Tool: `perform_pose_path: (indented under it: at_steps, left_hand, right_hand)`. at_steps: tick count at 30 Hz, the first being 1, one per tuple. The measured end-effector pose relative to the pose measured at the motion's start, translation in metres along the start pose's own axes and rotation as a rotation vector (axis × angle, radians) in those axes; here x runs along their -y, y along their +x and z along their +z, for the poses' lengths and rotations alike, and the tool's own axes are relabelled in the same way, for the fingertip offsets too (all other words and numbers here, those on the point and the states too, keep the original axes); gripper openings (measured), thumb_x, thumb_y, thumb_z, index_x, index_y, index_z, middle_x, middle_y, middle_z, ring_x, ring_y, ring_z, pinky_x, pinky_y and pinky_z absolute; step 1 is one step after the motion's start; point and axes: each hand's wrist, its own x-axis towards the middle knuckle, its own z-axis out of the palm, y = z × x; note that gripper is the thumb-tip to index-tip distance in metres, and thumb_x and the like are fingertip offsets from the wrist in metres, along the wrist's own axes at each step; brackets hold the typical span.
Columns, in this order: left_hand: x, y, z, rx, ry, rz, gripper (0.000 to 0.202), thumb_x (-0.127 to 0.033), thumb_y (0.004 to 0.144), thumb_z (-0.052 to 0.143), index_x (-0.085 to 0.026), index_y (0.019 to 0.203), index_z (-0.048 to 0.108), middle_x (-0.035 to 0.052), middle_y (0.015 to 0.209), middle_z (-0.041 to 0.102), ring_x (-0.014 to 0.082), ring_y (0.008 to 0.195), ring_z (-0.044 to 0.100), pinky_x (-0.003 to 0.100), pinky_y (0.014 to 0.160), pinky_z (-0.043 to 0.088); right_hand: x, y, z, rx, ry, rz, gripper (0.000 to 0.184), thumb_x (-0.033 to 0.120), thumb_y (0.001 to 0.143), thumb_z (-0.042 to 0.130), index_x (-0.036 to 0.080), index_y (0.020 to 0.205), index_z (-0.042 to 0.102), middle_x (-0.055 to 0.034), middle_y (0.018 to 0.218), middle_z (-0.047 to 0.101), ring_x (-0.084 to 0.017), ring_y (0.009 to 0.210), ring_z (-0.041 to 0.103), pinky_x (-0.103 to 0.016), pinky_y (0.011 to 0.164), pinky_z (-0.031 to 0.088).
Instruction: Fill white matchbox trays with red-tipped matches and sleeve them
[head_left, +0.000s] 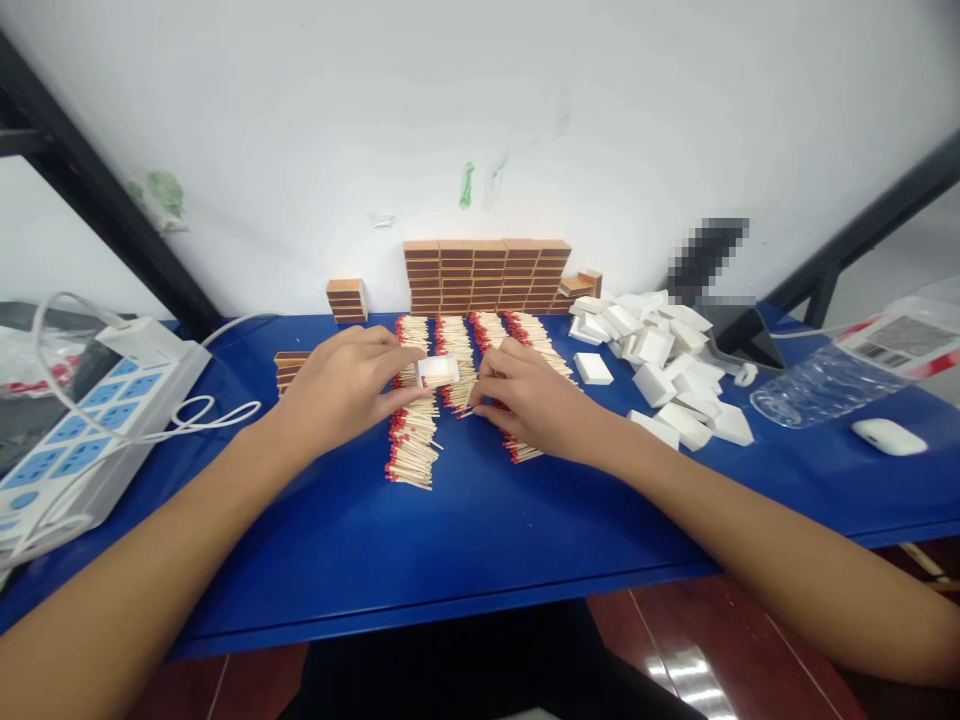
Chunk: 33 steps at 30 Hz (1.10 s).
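Note:
Between the thumb and fingers of my left hand [352,378] is a small white matchbox tray [442,368], with a few matches lying along its near side. It is held above the rows of red-tipped matches. The leftmost row of matches [411,455] runs toward me below the tray. My right hand [517,395] is closed, its fingertips pinched on matches at the lower part of the middle rows. Its fingers hide part of those rows and just how many matches are in the pinch. Another row of matches [536,335] shows behind the right hand.
Stacked brown matchboxes [487,278] line the wall, with smaller stacks [346,300] at left. White trays [660,350] are heaped at right. A power strip [97,430] with cables lies left. A plastic bottle [825,385] and white earbud case [889,436] lie right on the blue table [450,560].

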Motion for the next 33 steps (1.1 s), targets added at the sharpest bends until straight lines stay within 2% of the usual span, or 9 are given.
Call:
perform_pose_path:
  at_steps: [10,14,17,21,25,30,33]
  left_hand:
    - [0.0,0.001,-0.001,0.05,-0.004,-0.003,0.036,-0.046,0.096,0.069,-0.014,0.112,0.075,0.0096,0.093,0.076,0.0238,0.086,0.071,0.036,0.08,0.055]
    - [-0.003,0.0,0.0,0.085,-0.05,-0.009,0.036,-0.046,0.096,0.069,-0.015,0.114,0.075,0.0089,0.094,0.076,0.0231,0.086,0.071,0.036,0.081,0.055]
    - [-0.009,0.0,0.002,0.035,-0.109,0.02,0.039,-0.047,0.095,0.07,-0.015,0.116,0.075,0.0093,0.097,0.077,0.023,0.087,0.072,0.035,0.079,0.055]
    - [-0.017,0.001,0.004,-0.017,-0.195,0.038,0.038,-0.047,0.094,0.072,-0.015,0.116,0.074,0.0089,0.099,0.077,0.0222,0.088,0.072,0.034,0.079,0.055]
    - [-0.022,0.001,0.004,-0.01,-0.235,0.04,0.038,-0.045,0.094,0.072,-0.015,0.116,0.074,0.0086,0.098,0.076,0.0221,0.088,0.072,0.035,0.082,0.056]
    - [-0.014,0.0,0.003,-0.012,-0.17,0.01,0.037,-0.045,0.094,0.072,-0.014,0.115,0.075,0.0096,0.097,0.077,0.0237,0.089,0.072,0.036,0.08,0.057]
    - [-0.007,0.0,0.002,-0.007,-0.094,-0.007,0.036,-0.043,0.094,0.072,-0.014,0.114,0.076,0.0102,0.096,0.077,0.0245,0.089,0.072,0.037,0.082,0.057]
  right_hand:
    - [0.006,0.001,-0.003,0.073,-0.026,-0.013,0.016,0.023,0.102,0.058,0.014,0.092,0.068,-0.0117,0.094,0.061,-0.025,0.093,0.05,-0.039,0.085,0.044]
    - [0.012,0.002,-0.014,0.003,0.015,0.006,0.015,0.023,0.104,0.055,0.016,0.096,0.066,-0.0112,0.098,0.061,-0.024,0.094,0.049,-0.039,0.087,0.044]
    - [0.016,0.004,-0.02,-0.083,-0.016,0.046,0.015,0.021,0.104,0.053,0.016,0.097,0.065,-0.012,0.099,0.06,-0.025,0.095,0.049,-0.041,0.089,0.044]
    - [0.02,0.007,-0.015,-0.149,-0.081,0.063,0.017,0.021,0.105,0.051,0.016,0.095,0.065,-0.0125,0.096,0.06,-0.026,0.092,0.048,-0.042,0.087,0.045]
    - [0.022,0.009,-0.007,-0.179,-0.133,0.05,0.024,0.022,0.106,0.048,0.014,0.093,0.066,-0.0131,0.093,0.061,-0.026,0.089,0.048,-0.042,0.085,0.045]
    - [0.018,0.007,-0.009,-0.22,-0.078,0.05,0.02,0.021,0.105,0.052,0.016,0.094,0.068,-0.0118,0.095,0.062,-0.024,0.09,0.049,-0.04,0.083,0.045]
    - [0.012,0.004,-0.012,-0.157,-0.082,0.048,0.016,0.02,0.103,0.056,0.015,0.095,0.07,-0.012,0.097,0.062,-0.025,0.092,0.049,-0.04,0.085,0.043]
